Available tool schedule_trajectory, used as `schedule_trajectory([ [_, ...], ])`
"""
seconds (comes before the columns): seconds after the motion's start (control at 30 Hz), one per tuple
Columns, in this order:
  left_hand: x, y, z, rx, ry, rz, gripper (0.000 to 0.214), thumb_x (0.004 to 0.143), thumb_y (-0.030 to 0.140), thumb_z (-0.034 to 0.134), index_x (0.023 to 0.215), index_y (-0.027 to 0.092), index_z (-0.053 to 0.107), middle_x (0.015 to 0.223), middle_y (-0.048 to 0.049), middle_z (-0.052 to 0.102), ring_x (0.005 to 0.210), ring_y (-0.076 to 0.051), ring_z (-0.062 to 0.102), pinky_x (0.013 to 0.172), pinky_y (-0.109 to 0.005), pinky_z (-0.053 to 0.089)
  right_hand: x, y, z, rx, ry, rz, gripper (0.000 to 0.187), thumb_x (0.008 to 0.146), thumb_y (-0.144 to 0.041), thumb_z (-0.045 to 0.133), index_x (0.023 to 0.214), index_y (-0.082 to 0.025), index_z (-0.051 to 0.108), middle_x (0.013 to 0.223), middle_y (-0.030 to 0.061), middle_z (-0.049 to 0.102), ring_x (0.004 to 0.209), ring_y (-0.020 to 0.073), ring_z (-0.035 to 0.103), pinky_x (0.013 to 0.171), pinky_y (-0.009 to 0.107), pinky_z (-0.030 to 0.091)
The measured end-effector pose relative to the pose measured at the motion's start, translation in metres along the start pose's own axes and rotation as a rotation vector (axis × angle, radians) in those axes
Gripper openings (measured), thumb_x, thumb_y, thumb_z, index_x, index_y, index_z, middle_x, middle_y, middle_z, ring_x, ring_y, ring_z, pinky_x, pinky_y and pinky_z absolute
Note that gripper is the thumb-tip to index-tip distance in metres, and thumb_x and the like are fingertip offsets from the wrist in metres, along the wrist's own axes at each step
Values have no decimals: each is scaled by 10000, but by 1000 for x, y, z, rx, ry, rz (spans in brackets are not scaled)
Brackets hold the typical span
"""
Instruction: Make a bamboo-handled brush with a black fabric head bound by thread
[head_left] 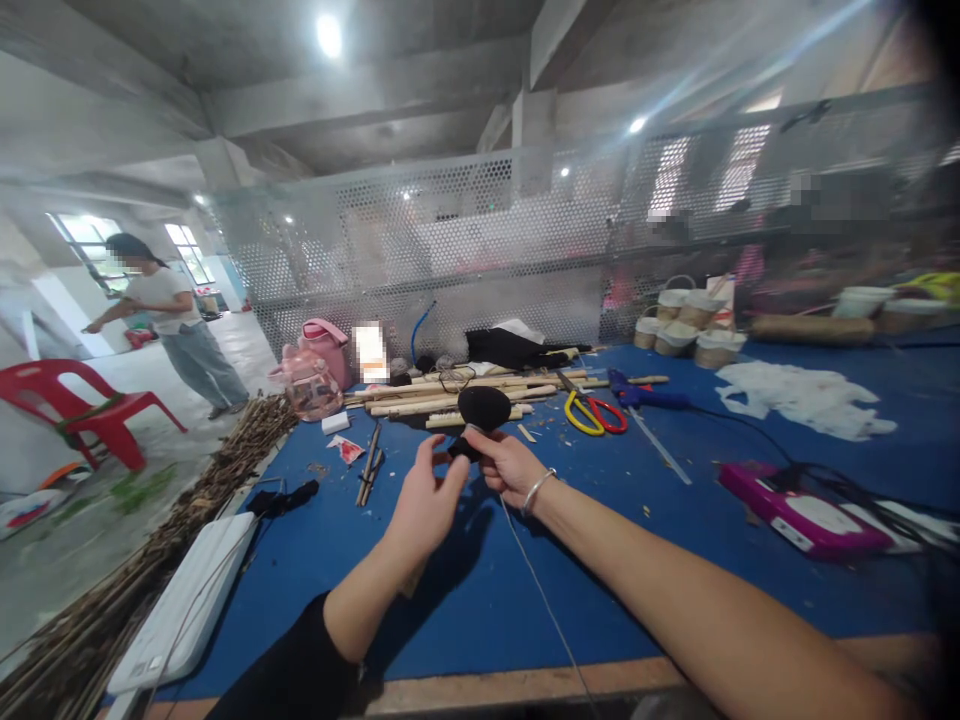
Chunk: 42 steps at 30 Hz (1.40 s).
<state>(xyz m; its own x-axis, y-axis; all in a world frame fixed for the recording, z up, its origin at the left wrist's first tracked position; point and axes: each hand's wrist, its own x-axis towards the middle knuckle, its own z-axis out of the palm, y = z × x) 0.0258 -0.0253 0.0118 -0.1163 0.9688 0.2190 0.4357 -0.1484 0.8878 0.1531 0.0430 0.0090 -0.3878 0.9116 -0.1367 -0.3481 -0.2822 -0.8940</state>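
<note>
Above the blue table [525, 600] I hold a small black oval piece of fabric [484, 408] on a stem. My right hand [508, 464], with a silver bangle at the wrist, pinches its lower end. My left hand [426, 497] is beside it, fingers curled towards the same black end and touching it. A thin wire [540, 590] runs from my hands down towards the table's near edge.
Wooden sticks [450, 395], yellow-red scissors [592, 413], a blue glue gun [637, 395], a pink device [802, 515], white material [802, 395], a pink bottle [315, 375], a white power strip [187, 600]. Twigs [150, 560] lie left. A person [172, 320] stands by a red chair [75, 405].
</note>
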Motion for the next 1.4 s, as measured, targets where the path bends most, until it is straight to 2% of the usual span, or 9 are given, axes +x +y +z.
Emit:
schedule_trajectory([
  [0.07,-6,3,2,257,8,114,537,811,362,546,1295,206,373,1219,-116,563,947,-219,610,802,-324,451,-1,0,2,4,5,-7,492,521,-471,795,711,-198,432,374,-145,252,327,10,120,320,161,38],
  [0.17,-7,5,1,569,-19,139,424,838,245,489,1258,229,433,1148,-98,619,925,-241,631,761,-315,444,-4,1,4,-37,-5,0,503,555,-503,763,657,-207,370,375,-148,215,333,11,106,322,159,45],
  [0.33,5,1,-12,768,42,109,376,893,296,403,1261,231,447,940,-92,692,774,-244,662,633,-288,419,-5,5,3,-226,16,-33,442,696,-618,568,689,-205,410,413,-117,289,343,32,147,340,165,76],
  [0.53,14,-7,-19,928,100,93,342,905,249,379,1218,262,516,907,-82,688,803,-233,650,638,-286,405,-8,7,5,-447,-32,-323,339,671,-485,611,655,-156,533,483,-70,373,437,53,265,420,201,184],
  [0.63,14,-6,-17,901,87,153,309,911,250,365,1159,230,549,941,-75,666,873,-217,623,661,-272,411,-11,6,6,-504,-86,-368,335,686,-482,592,668,-151,548,500,-65,376,461,62,273,448,216,202],
  [0.8,12,0,-18,809,90,203,324,936,296,298,1062,185,575,956,-77,651,911,-201,602,730,-271,417,-11,4,5,-467,-53,-386,328,692,-480,601,699,-155,555,495,-68,372,456,65,270,438,223,183],
  [1.1,11,1,-21,693,139,169,331,933,355,301,1035,195,573,921,-86,673,816,-209,626,665,-275,388,-13,0,7,-229,-56,-186,376,595,-493,693,707,-183,511,412,-119,268,357,34,160,362,205,72],
  [1.27,13,-2,-21,415,111,103,265,900,379,369,943,188,548,718,-32,628,629,-154,562,574,-243,354,-7,1,4,-120,-90,-32,462,538,-484,745,703,-206,415,385,-144,248,346,20,112,342,178,32],
  [1.4,16,-6,-20,52,-71,-10,270,856,418,414,753,181,492,603,15,543,482,-96,442,495,-209,350,-2,-1,-4,-99,-151,18,514,510,-475,785,724,-207,401,375,-158,237,348,10,87,340,162,33],
])
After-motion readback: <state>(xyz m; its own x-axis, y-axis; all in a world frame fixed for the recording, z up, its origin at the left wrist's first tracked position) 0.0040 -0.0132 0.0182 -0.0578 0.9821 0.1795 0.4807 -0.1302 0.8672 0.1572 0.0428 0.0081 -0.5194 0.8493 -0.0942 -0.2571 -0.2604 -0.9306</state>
